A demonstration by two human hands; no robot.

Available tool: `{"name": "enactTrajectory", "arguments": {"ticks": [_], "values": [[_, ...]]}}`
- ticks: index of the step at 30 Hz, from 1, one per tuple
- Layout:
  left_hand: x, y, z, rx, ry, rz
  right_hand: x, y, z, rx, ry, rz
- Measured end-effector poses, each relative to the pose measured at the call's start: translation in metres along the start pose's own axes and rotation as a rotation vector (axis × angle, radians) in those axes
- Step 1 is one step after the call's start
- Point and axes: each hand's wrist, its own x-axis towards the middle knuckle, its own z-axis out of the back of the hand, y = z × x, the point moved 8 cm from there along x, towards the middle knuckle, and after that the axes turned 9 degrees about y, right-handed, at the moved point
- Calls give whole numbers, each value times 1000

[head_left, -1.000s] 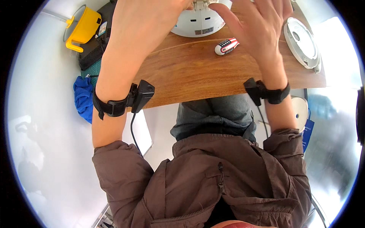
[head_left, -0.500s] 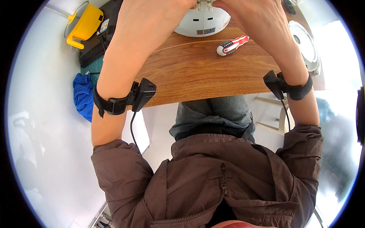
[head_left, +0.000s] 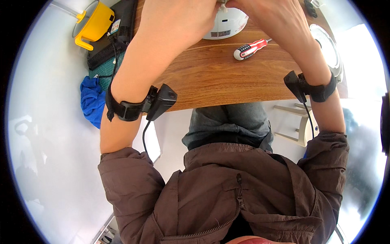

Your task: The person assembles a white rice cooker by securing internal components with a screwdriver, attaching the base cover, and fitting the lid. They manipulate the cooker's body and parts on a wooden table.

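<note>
At the top edge, a white rounded appliance [head_left: 230, 27] with a small dark slot and a grey label lies on the table, partly cut off by the frame. My left hand [head_left: 189, 15] comes over its left side and covers part of it. From the right, my right hand [head_left: 266, 13] reaches in, its thumb side close to a small pale part at the appliance's top. Most fingers of both hands are beyond the frame or hidden, so their grip does not show. A screwdriver [head_left: 248, 50] with a red, white and black handle lies below the right hand.
On the wooden table [head_left: 211, 81], a white round ring-like part [head_left: 328, 46] lies at right. At left stand a yellow pot [head_left: 94, 24], a black device [head_left: 103, 53] and a blue cloth [head_left: 92, 99]. A pale stool [head_left: 302, 128] is under the table's right. Cabled black wrist units [head_left: 162, 99] strap my forearms.
My left hand and forearm have shifted right, covering more of the appliance's left side. The right hand has moved slightly. The screwdriver remains on the table.
</note>
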Motion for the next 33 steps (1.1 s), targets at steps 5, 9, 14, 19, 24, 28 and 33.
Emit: {"name": "enactTrajectory", "arguments": {"ticks": [5,9,14,19,24,28,33], "values": [[3,-2,-1,-18,-16,52,0,-5,-1,-22,-11,39],[1,-3,2,-25,-49,45,2,-3,2,-21,-8,77],[4,-1,0,-23,-67,60,0,-5,0,-21,-51,108],[7,1,-4,-3,-41,109,-3,-9,-4,-38,-107,129],[6,-5,-7,68,-44,78,-4,-8,-7,-76,-110,156],[13,2,-13,64,40,78,-3,-12,-8,-122,-133,176],[19,7,-17,59,95,156,-4,-12,-13,-167,-168,198]]}}
